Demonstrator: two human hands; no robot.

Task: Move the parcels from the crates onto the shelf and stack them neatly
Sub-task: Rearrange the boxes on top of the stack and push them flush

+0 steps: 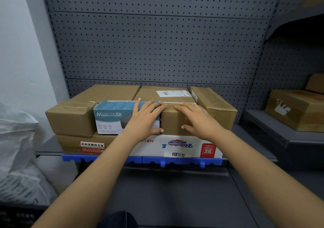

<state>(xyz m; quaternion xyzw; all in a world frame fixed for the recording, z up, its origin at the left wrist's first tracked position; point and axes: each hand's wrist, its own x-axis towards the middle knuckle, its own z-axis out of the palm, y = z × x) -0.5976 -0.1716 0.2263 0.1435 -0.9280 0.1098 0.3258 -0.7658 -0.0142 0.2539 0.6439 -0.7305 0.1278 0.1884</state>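
Head view: two bare forearms are extended toward the shelf (259,150), where parcels are stacked in two tiers. The left hand (143,120) is laid over the right end of the blue-and-white USB box (112,120), fingers spread across its top edge and thumb hooked low on its end face. The right hand (198,120) is pressed flat on the front and top edge of the small brown carton (172,122), fingers together and extended, not closed around anything. Box and carton are seen side by side, touching, in the front row of the upper tier; both rest on the large printed carton (175,146) beneath. A taped brown carton (70,119) stands just left of the USB box, and a narrow carton (215,105) just right of the small one. The long axis of the USB box runs left to right, parallel to the shelf front. The step in hand is judged to be alignment: each parcel lies directly under its nearer hand, so a push backward or inward is favoured. No crates are visible.
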